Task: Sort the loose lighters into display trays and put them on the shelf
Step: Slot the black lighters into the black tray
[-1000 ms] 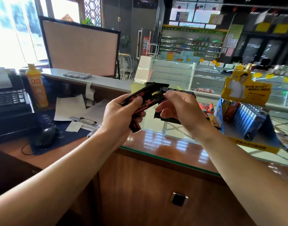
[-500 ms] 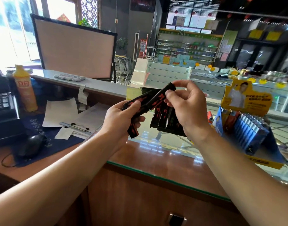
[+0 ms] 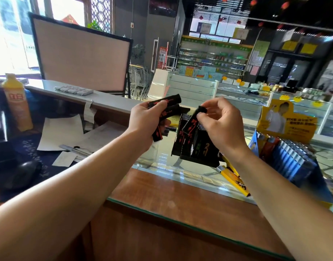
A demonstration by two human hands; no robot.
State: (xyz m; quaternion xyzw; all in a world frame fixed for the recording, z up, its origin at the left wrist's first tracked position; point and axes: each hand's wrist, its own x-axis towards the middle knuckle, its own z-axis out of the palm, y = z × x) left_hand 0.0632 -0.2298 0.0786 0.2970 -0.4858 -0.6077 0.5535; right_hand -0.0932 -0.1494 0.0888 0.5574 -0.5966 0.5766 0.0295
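Observation:
My left hand (image 3: 147,125) grips a small bundle of black lighters with red lettering (image 3: 167,106) above the glass counter. To its right, my right hand (image 3: 222,125) pinches the top of one more black lighter (image 3: 192,123), which hangs tilted over a black display tray (image 3: 197,159). That tray stands on the glass and holds several upright black lighters. A yellow-backed display tray (image 3: 288,121) with rows of blue lighters (image 3: 293,157) stands at the right.
A glass-topped wooden counter (image 3: 180,187) runs across the front. Yellow loose lighters (image 3: 235,179) lie beside the black tray. At the left are papers (image 3: 62,130), a yellow bottle (image 3: 17,102), a computer mouse (image 3: 26,170) and a monitor back (image 3: 83,53).
My right hand drew one lighter out of the left hand's bundle and carried it right and down over the black tray. The two hands have separated.

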